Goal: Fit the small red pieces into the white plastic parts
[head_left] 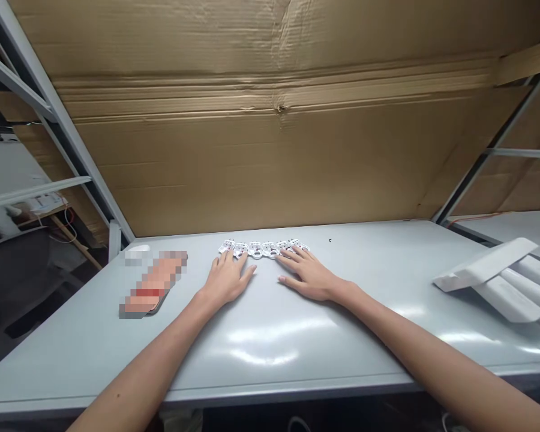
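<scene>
Several small white plastic parts with round rings and small dark and reddish details lie in a row near the back of the table; their exact kind is too small to tell. My left hand rests with fingers spread, its fingertips at the left end of the row. At the right end, my right hand lies palm down with fingers apart, fingertips touching or just over the parts. Those under my fingers are partly covered. Between my two hands the middle parts show fully. Neither hand grips anything.
A pixelated, orange-red flat object lies on the grey table at left, by a small white item. White box-like pieces sit at the right. Cardboard walls the back, between metal frame posts. A tiny dark bit lies behind my right hand.
</scene>
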{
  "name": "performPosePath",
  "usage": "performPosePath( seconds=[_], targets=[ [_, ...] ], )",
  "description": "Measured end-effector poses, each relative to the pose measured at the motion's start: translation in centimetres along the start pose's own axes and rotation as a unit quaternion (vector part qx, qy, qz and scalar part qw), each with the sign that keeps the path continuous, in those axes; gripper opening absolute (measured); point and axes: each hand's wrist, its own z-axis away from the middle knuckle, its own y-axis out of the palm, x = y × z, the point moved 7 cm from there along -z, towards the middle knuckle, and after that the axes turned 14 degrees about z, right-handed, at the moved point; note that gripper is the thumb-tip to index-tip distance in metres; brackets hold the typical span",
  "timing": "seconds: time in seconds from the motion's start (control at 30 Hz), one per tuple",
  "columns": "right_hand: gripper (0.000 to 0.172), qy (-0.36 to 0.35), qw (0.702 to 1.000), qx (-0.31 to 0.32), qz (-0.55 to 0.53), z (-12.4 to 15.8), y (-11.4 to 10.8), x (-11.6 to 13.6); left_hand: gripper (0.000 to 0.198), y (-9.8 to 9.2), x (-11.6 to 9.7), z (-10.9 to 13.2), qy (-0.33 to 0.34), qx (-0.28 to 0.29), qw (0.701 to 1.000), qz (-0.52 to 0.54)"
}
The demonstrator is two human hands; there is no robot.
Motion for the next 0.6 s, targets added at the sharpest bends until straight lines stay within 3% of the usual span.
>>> performPosePath(
  seconds=[0.23,0.4,0.6],
  targets=[
    [0.077,0.009,1.000,-0.005,0.007,0.0,-0.2,-0.7,0.053,0.4,-0.7,0.2,-0.001,0.008,1.000,-0.010],
    [0.077,0.015,1.000,-0.001,0.001,0.1,-0.2,-0.9,0.053,0.5,-1.0,0.3,-0.005,-0.019,1.000,0.007],
    [0.073,0.013,1.000,-0.028,0.004,0.1,-0.5,-0.7,0.047,-0.2,-2.7,0.7,0.093,-0.038,0.995,0.029]
  ],
)
